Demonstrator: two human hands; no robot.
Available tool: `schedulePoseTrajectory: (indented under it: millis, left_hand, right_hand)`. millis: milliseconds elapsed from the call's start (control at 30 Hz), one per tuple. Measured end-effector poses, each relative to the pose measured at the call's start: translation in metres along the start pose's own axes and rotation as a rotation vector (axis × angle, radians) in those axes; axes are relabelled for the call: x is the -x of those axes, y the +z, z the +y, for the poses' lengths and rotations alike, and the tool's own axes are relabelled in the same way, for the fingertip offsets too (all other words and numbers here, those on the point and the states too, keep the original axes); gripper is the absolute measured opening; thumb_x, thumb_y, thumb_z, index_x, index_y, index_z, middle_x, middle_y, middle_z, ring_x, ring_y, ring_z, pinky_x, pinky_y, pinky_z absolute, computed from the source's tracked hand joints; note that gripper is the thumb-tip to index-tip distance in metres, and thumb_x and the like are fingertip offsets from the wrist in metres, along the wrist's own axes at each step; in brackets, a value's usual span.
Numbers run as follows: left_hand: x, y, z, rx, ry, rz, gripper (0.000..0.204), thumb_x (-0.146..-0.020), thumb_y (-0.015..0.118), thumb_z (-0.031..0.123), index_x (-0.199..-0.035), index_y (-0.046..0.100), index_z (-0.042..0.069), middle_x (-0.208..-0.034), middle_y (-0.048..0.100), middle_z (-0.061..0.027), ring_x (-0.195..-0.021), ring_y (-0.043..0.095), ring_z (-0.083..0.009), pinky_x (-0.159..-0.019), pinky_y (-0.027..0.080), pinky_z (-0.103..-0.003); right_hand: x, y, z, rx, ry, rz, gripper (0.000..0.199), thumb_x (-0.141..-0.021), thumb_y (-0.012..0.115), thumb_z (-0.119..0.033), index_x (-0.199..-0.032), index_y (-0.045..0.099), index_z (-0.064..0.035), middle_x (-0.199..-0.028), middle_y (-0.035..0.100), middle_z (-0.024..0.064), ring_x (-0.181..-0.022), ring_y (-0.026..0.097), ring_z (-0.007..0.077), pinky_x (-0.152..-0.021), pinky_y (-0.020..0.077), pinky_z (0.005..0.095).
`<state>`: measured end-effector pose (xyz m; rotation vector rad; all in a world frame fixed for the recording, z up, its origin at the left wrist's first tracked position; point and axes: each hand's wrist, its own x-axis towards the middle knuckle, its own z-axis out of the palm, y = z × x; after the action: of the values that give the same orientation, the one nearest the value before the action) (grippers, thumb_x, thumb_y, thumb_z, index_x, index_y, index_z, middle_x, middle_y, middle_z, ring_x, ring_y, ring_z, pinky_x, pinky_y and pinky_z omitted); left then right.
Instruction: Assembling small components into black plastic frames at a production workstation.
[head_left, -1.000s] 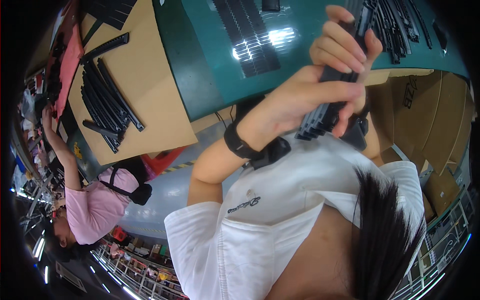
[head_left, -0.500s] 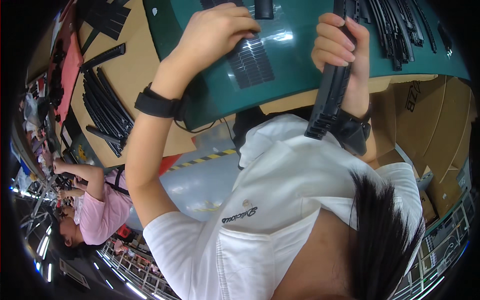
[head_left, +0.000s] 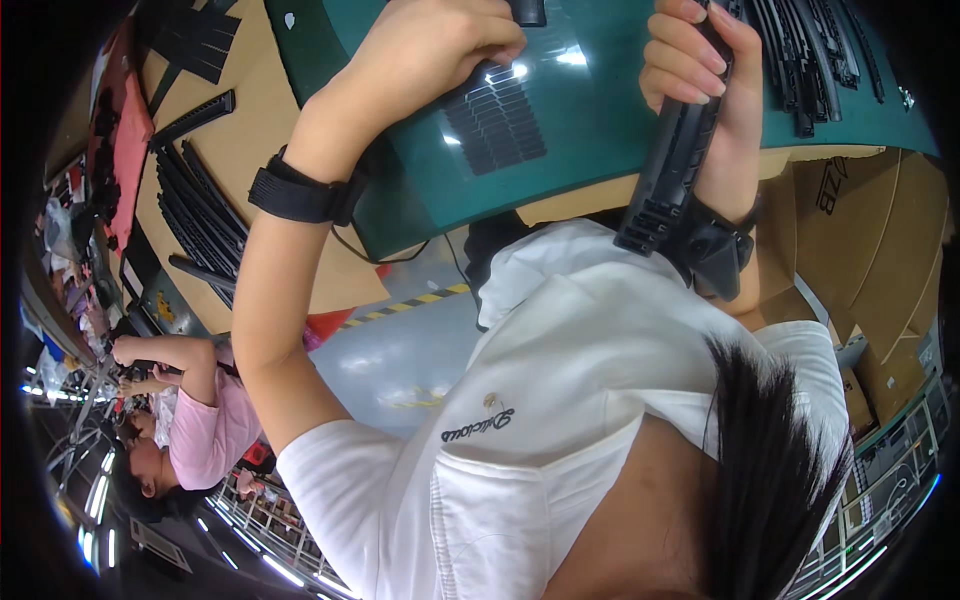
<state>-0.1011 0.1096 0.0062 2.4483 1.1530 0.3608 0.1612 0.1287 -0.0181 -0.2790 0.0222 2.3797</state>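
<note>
Up and across goes the left hand since half a second ago, now settled at the top centre of the frame with its fingers curled shut around a small black piece at the upper edge; only the end of that piece shows, so its kind cannot be told. Just below that hand, a black ribbed grille panel lies flat on the green table, a bright lamp glare beside it. Over at the upper right, the right hand is wrapped tight around a long black plastic strip, fingers folded over its top end, the strip hanging down and slightly left, its notched lower end just above the white shirt. Black wrist straps sit on both arms: one on the left forearm, one on the right. Behind the right hand, at the upper right of the frame, a stack of more black strips rests on the green surface. Upper left holds a tan table with another row of black strips laid side by side. Brown cardboard boxes stand at the right edge. Down at lower left, another person in a pink shirt bends over their own bench, well apart.
</note>
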Motion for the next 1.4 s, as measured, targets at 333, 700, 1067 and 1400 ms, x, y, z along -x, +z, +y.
schedulePoseTrajectory:
  millis: [333,700,1067,1400]
  left_hand:
    - [0.023,-0.008,-0.006,-0.001,-0.814,0.519,0.016,-0.096,0.069,0.009,-0.086,0.063,-0.002,-0.071,0.062,-0.0104,-0.06,0.059,-0.0151,-0.057,0.047,-0.031]
    - [0.011,-0.003,0.029,-0.053,-0.11,0.101,0.01,-0.082,0.071,0.007,-0.092,0.071,0.004,-0.087,0.066,-0.0118,-0.082,0.067,-0.0333,-0.072,0.055,-0.038]
    - [0.0,-0.001,0.0,0.198,-0.053,-0.02,0.012,-0.08,0.072,0.006,-0.091,0.07,0.001,-0.082,0.065,-0.0159,-0.081,0.066,-0.0375,-0.071,0.052,-0.042]
    - [-0.002,0.0,0.017,0.088,-0.16,-0.015,0.009,-0.076,0.068,0.001,-0.083,0.065,-0.003,-0.08,0.064,-0.0211,-0.08,0.064,-0.0411,-0.07,0.051,-0.043]
  right_hand:
    - [-0.004,0.001,-0.008,-0.077,-0.031,0.02,0.019,-0.105,0.053,-0.023,-0.1,0.056,-0.0043,-0.068,0.044,-0.0015,-0.055,0.045,0.0096,-0.053,0.0439,0.0252]
    - [-0.011,0.009,-0.001,-0.053,-0.01,0.099,0.019,-0.104,0.056,-0.023,-0.097,0.057,-0.0058,-0.068,0.045,-0.0023,-0.056,0.046,0.0091,-0.053,0.0443,0.024]
    - [-0.011,0.022,0.002,-0.004,0.001,0.101,0.019,-0.104,0.055,-0.024,-0.098,0.058,-0.0069,-0.067,0.046,-0.0027,-0.055,0.045,0.0093,-0.054,0.0439,0.0251]
    - [-0.017,0.024,-0.002,-0.003,-0.064,-0.041,0.02,-0.105,0.055,-0.022,-0.099,0.06,-0.0034,-0.068,0.048,-0.0021,-0.057,0.047,0.0092,-0.054,0.0449,0.0252]
